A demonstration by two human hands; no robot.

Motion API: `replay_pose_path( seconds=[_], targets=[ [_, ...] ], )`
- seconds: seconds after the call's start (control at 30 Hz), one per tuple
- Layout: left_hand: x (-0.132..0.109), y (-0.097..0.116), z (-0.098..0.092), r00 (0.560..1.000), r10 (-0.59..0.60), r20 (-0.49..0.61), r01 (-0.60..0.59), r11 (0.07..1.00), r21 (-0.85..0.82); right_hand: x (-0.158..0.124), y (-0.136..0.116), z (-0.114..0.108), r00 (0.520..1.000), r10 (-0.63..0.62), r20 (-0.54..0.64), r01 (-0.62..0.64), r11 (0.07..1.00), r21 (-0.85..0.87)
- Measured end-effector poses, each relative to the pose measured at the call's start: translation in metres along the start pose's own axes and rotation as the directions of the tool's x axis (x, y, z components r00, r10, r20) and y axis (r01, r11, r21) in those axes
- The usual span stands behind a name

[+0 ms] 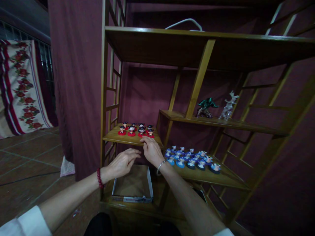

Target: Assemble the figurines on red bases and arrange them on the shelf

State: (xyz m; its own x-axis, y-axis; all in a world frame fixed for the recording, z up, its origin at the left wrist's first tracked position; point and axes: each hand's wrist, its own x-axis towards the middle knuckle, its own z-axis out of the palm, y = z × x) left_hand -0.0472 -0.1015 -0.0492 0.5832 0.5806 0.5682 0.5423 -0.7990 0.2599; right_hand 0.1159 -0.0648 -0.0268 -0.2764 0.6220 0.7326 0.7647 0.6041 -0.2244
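Two rows of small cartoon figurines (131, 130) with black headwear and red bases stand on the left shelf (115, 136). My right hand (152, 150), with a silver bangle at the wrist, is at this shelf's front edge. Its fingers are stretched out, close below the front right figurine (150, 132); I cannot tell whether they touch its base. My left hand (124, 163), with a red bead bracelet, hovers lower and to the left, fingers extended and holding nothing. Beneath the hands an open, shallow cardboard box (133, 183) sits on the bottom shelf.
Several blue and white figurines (180, 161) stand on the lower right shelf (221, 180). Above them, a green ornament (206, 107) and a clear ornament (228, 105) share a shelf. A white cable (184, 21) lies on top. A purple curtain (76, 82) hangs at left.
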Motion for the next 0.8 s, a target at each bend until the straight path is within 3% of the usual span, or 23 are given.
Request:
replay_pose_path(
  seconds=[0.27, 0.53, 0.7, 0.8],
  targets=[
    [-0.014, -0.02, 0.037, 0.992, -0.119, -0.033, 0.118, 0.993, -0.022, -0.017, -0.011, 0.004, 0.996, -0.051, -0.072, 0.055, 0.997, 0.054],
    [-0.032, -0.028, 0.07, 0.961, -0.243, 0.129, 0.246, 0.969, -0.01, -0.043, -0.013, 0.016, 0.995, -0.063, -0.082, 0.066, 0.997, 0.039],
    [-0.049, -0.028, 0.104, 0.925, -0.299, 0.236, 0.311, 0.95, -0.013, -0.072, -0.017, 0.029, 0.988, -0.119, -0.103, 0.117, 0.993, -0.022],
    [-0.06, -0.028, 0.127, 0.901, -0.341, 0.27, 0.366, 0.93, -0.046, -0.097, -0.014, 0.044, 0.993, -0.119, -0.018, 0.119, 0.993, -0.016]
  ],
)
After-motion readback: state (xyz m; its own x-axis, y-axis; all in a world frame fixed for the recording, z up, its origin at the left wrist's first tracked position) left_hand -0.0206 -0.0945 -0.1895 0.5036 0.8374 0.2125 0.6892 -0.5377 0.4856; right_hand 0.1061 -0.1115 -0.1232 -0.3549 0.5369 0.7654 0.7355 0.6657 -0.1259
